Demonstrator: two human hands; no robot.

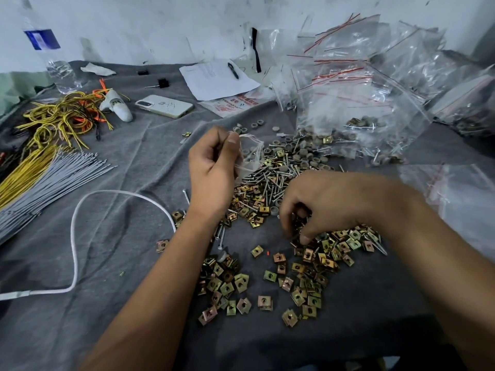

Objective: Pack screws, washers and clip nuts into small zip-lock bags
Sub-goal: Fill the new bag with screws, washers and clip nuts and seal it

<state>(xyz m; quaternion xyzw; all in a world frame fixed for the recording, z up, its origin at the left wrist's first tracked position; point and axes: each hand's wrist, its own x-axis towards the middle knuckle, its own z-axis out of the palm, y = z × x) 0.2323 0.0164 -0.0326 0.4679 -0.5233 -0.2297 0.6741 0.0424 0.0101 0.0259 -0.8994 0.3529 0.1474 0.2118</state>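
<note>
Clip nuts [308, 266] under right hand [326, 202], grip unclear; left hand [211, 167] pinches bag [250, 156] near phone [164, 106].

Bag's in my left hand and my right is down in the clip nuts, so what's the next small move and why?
Probably pinch up a clip nut and carry it to the bag. The right hand has fingertips curled into the clip nuts, while the left hand holds the small zip-lock bag raised just above the screws.

Lighting even, moderately dim, soft shadows under forearms. Glare on clear plastic zip-lock bags w/ red strips [356, 84]. Right hand [329, 207] slightly motion-blurred. Wide-angle distortion bends edges; corners soft.
</note>
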